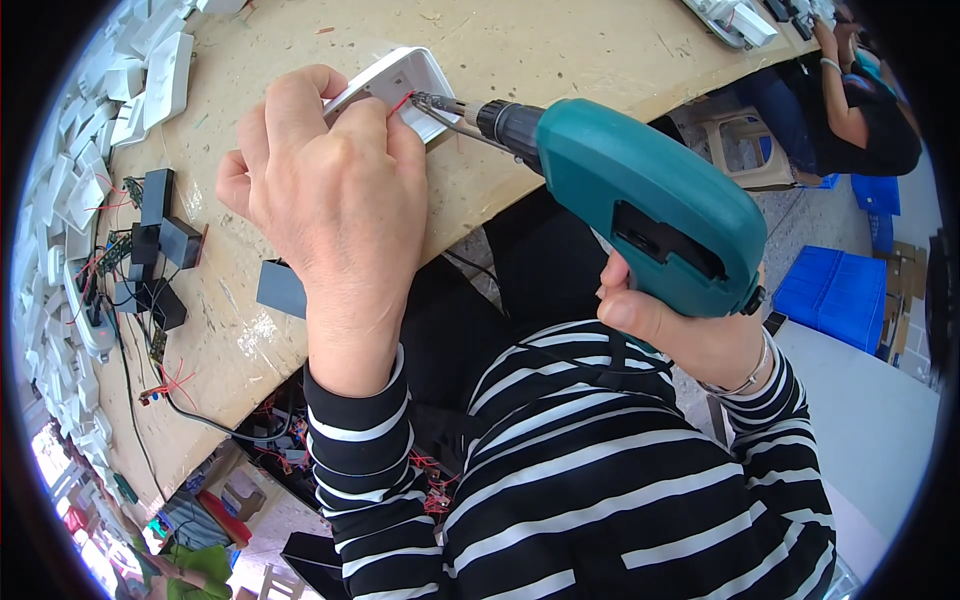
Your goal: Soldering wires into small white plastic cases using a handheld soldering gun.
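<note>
One red wire (402, 101) appears partway through being worked: it sits inside the white case (428, 70) over the wooden table (580, 55), with the tip of the green power tool (650, 165) at its end; whether that joint is finished cannot be told. The left hand (345, 190) pinches the wire; the right hand (670, 325) grips the tool. Many white shells (165, 80) and several black boxes (157, 195) lie leftward, probably still unjoined. To the right are a stool (715, 130), blue crates (830, 290) and another person (875, 130).
</note>
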The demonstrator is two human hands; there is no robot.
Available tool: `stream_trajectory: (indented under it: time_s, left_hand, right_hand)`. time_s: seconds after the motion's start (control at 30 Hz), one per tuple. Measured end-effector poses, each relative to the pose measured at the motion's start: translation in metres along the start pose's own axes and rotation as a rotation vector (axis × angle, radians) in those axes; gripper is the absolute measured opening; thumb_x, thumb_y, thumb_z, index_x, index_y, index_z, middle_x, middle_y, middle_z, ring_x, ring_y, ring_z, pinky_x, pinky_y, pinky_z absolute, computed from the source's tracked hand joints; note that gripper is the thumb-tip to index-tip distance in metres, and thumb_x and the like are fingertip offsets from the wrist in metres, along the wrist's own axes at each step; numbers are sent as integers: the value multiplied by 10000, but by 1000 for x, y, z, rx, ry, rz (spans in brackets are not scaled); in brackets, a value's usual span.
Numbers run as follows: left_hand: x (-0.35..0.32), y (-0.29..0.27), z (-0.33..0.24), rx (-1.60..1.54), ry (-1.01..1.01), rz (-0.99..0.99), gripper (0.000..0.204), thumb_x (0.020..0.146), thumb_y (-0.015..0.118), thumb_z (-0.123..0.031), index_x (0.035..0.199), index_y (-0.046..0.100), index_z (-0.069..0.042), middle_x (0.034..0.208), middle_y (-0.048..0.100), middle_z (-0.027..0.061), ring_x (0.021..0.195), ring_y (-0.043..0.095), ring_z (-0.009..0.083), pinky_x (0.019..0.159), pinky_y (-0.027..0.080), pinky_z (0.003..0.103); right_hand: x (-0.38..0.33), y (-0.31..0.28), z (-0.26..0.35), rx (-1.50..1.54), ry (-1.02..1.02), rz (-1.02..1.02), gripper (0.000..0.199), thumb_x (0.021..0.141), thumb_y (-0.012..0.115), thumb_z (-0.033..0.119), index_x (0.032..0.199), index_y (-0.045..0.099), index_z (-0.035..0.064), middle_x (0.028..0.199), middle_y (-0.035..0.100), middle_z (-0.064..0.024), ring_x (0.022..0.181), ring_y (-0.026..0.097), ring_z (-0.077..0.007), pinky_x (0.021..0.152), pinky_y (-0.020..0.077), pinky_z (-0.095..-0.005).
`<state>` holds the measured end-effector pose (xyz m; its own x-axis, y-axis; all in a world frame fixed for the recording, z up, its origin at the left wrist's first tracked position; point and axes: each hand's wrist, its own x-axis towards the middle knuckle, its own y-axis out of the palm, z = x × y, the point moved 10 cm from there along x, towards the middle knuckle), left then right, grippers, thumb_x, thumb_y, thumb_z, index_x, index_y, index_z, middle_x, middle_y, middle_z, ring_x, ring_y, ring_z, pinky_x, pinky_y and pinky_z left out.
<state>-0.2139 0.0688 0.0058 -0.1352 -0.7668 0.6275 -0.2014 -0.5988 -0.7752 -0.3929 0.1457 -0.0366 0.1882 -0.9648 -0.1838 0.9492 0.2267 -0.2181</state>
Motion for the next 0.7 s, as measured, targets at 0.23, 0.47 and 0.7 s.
stream_trajectory:
  time_s: [0.23,0.47,0.7]
  left_hand:
    - [0,-1,0,-6,3,-12,100,721,681,-177,767,732,-104,979,595,2,923,537,194,859,315,357]
    - [0,0,0,11,-3,-12,106,719,679,-179,770,736,-104,970,597,-1,922,539,192,860,320,355]
    - [0,0,0,0,4,-21,104,715,680,-179,764,738,-108,955,600,-9,913,540,184,850,319,350]
  right_hand:
    - [4,-4,4,194,-29,-130,357,753,802,119,1035,608,14,858,651,-45,745,620,-94,652,515,-222]
    - [2,-4,3,150,-58,-84,290,750,805,125,956,629,22,757,648,-25,672,608,-86,610,499,-207]
    - [-2,-6,2,132,-36,-122,283,751,806,126,945,629,20,758,645,-21,669,602,-82,605,499,-207]
